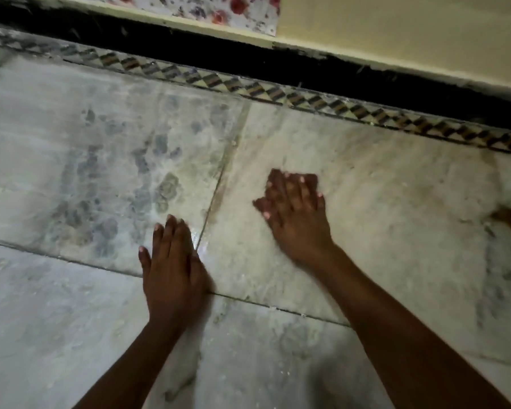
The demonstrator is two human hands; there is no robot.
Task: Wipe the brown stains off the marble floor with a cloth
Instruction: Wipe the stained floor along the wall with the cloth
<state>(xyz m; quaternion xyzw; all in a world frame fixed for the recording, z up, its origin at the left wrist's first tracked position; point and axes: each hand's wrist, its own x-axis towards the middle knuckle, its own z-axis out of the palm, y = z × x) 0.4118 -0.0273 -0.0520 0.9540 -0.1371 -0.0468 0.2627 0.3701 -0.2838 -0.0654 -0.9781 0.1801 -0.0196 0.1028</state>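
No cloth visible, so wiping looks not yet started; next move calls for fetching one. Left hand [171, 267] flat, fingers straight, pressing the marble floor [381, 202]. Right hand [292, 208] blurred, spread on floor, holds nothing. Brown stain [509, 218] near floor's far right edge.

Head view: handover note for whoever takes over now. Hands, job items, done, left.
Left hand: flat on the marble floor, fingers straight, holding nothing.
Right hand: blurred, fingers spread over the floor, no cloth visible under it.
Cloth: not in view.
Done: cannot tell.
Left: brown stain at the right edge, brownish streak along the tile joint; floor looks powdery and smeared.
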